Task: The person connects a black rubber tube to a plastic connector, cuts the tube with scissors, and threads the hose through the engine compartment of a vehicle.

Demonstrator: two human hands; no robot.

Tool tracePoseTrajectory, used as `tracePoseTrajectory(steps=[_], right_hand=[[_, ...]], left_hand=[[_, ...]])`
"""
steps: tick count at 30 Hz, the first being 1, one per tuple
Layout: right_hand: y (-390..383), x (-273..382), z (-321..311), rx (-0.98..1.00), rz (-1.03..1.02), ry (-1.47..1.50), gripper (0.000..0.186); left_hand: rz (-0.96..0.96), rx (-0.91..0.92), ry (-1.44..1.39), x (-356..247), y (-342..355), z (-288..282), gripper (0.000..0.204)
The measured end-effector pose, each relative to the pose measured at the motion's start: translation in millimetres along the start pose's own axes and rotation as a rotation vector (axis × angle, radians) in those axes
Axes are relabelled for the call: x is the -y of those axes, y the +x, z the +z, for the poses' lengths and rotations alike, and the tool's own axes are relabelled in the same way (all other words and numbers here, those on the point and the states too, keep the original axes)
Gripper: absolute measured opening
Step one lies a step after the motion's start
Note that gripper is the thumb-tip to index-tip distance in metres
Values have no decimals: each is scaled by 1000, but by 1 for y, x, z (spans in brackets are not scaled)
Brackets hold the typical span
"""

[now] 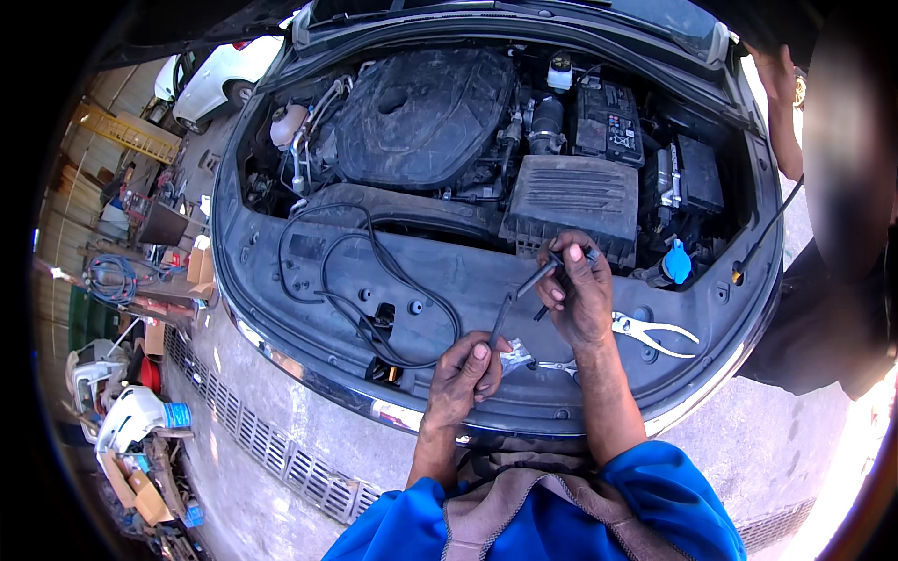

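Closed fingers of my left hand [466,379] grip a thin black hose [499,323], whose end sticks up past the thumb. My right hand [582,290] is closed, pinching a short black tube piece [534,280] that points down toward the hose end. Whether the two tips touch I cannot tell. A long black hose [376,245] lies in loops on the black front panel [486,273], left of my hands. Pliers with pale handles [655,334] rest right of my right wrist. Between my arms are a small metal tool [556,366] and a crumpled clear packet [515,356].
Behind my hands lie the engine cover [421,117], air filter box [572,201] and battery [606,122]. A blue reservoir cap [676,262] stands at the right. Another person's hand [774,77] shows at the right fender. Boxes and parts [140,486] clutter the floor left.
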State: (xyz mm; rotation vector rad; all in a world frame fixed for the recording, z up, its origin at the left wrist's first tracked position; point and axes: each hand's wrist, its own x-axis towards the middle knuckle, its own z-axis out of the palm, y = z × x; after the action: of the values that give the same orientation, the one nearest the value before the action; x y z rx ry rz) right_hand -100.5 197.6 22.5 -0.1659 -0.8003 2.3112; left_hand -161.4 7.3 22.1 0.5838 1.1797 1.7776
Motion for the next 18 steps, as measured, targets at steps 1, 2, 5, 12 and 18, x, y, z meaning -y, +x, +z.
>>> tracePoseTrajectory(steps=[1,2,5,12,18], right_hand=[[0,0,0,9,0,3,26],[0,0,-1,18,1,6,26],[0,0,1,19,-15,-7,26],[1,1,-1,21,-40,-30,26],[0,2,-2,22,-42,-33,23]], left_hand=[[-13,14,1,-1,-1,-1,36],[-19,17,2,-1,-1,-1,36],[-30,21,19,-1,-1,0,36],[-58,-72,179,-8,-1,4,33],[-64,-166,334,-11,-3,4,32]])
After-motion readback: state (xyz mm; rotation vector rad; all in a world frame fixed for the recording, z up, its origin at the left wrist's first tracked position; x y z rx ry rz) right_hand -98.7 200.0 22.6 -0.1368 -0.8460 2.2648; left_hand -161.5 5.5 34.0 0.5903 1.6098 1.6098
